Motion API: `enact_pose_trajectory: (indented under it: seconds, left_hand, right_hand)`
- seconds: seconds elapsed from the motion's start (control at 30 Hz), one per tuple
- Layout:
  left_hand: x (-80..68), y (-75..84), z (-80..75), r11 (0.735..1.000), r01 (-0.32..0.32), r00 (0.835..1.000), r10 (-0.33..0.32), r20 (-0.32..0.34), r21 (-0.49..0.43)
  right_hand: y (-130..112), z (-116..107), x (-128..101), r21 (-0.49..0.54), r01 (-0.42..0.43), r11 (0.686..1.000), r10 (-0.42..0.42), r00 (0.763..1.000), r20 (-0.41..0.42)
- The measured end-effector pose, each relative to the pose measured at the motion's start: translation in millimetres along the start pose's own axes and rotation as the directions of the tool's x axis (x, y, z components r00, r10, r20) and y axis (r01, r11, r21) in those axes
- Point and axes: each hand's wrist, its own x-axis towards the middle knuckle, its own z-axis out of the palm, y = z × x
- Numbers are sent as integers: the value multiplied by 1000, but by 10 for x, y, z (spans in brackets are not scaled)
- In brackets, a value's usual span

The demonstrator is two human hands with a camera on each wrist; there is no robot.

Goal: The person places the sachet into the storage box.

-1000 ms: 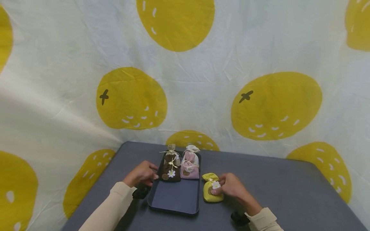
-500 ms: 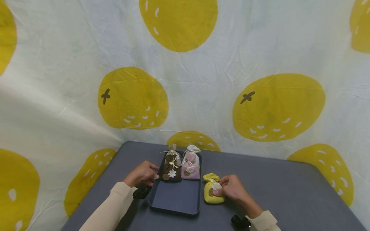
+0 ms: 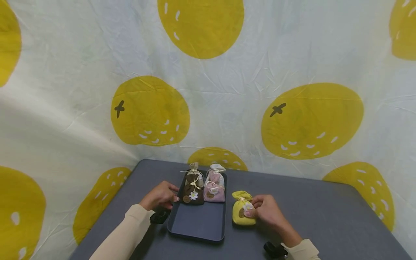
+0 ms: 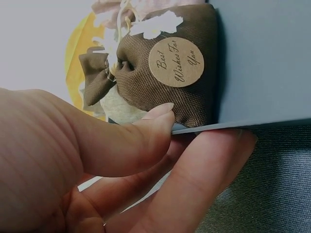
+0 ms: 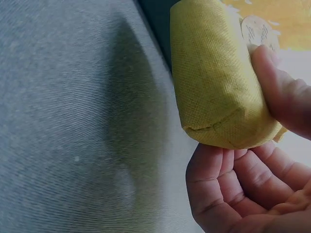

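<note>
My right hand (image 3: pixel 268 212) grips a small yellow drawstring pouch (image 3: pixel 243 213) with a white flower, to the right of the tray. In the right wrist view the yellow pouch (image 5: pixel 214 77) is raised over the table with its shadow beneath, thumb on its front and curled fingers behind. My left hand (image 3: pixel 160 195) pinches the left rim of the dark tray (image 3: pixel 198 222), thumb above and fingers below. Right by that thumb lies a brown pouch (image 4: pixel 165 63) with a round "Best Wishes For You" label. Beside it in the tray is a pink pouch (image 3: pixel 214 191).
Behind the brown and pink pouches, a beige pouch (image 3: pixel 194 167) and a white pouch (image 3: pixel 217 167) lean at the tray's far end. A grey table (image 3: pixel 312 213) extends to both sides. A fabric curtain (image 3: pixel 224 119) printed with yellow fruit hangs behind it.
The yellow pouch has come up off the table and shifted slightly right in my right hand. My left hand and the tray hold their place.
</note>
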Motion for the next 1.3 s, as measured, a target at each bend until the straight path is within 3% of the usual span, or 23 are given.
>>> enact_pose_trajectory:
  seconds: [0.6,1.3]
  left_hand:
    - [21,-18,8,999,-17,1000,17,-11,42]
    - [38,-56,-7,999,-13,1000,13,1,36]
  right_hand:
    - [-137,-27,47,-7,22,1000,-22,1000,-17]
    - [-398,175,73,-3,41,999,-41,999,-35]
